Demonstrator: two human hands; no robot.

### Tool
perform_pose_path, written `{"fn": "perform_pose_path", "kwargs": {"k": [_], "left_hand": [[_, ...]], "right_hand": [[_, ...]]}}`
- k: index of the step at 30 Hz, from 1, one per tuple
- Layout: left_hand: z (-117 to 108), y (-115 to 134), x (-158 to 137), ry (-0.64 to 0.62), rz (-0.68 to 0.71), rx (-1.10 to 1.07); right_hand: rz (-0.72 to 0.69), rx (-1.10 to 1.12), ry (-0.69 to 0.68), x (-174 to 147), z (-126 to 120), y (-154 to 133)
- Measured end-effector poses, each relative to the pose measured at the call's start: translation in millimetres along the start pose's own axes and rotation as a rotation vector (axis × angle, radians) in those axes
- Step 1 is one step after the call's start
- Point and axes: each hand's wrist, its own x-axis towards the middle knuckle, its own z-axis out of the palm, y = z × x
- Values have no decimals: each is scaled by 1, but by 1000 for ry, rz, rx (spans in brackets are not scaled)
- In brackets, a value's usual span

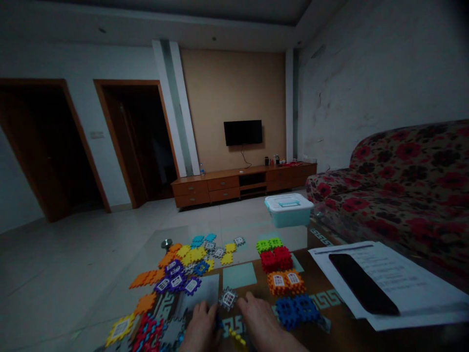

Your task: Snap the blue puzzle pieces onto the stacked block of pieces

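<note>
My grip: left hand and right hand lie side by side at the near edge of the desk, fingers bent down over a blue-and-yellow tile piece between them; whether either hand actually clamps it I cannot tell, as the light is dim and the fingertips are hidden. Just beyond the fingers stands a grey window tile, free of both hands. To my right, a row of finished cubes runs away from me: blue, orange, red, green. To my left, a loose spread of flat tiles in orange, purple, yellow, blue and red lies unjoined, so I judge four blocks done and a large share left. Farther right, a phone rests on printed sheets. On the floor past the desk sits a lidded teal storage box, shut; its contents cannot be seen.
</note>
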Motion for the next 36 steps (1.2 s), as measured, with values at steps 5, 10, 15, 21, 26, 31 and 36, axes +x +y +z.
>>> {"fn": "perform_pose_path", "kwargs": {"k": [5,10,15,21,26,31,36], "left_hand": [[-7,-1,-5,12,-50,-9],[-17,-7,0,37,-103,-6],[-16,2,12,248,11,-157],[0,79,20,434,322,-414],[13,140,17,234,451,-362],[10,164,17,74,410,-319],[-3,171,15,-15,385,-273]], "right_hand": [[81,110,36,-3,-28,-2],[181,349,172,-11,-60,25],[210,466,288,-19,-94,71],[358,437,329,-36,-106,124],[441,482,248,-51,-103,150],[480,523,236,-60,-105,162],[508,585,209,-57,-102,162]]}}
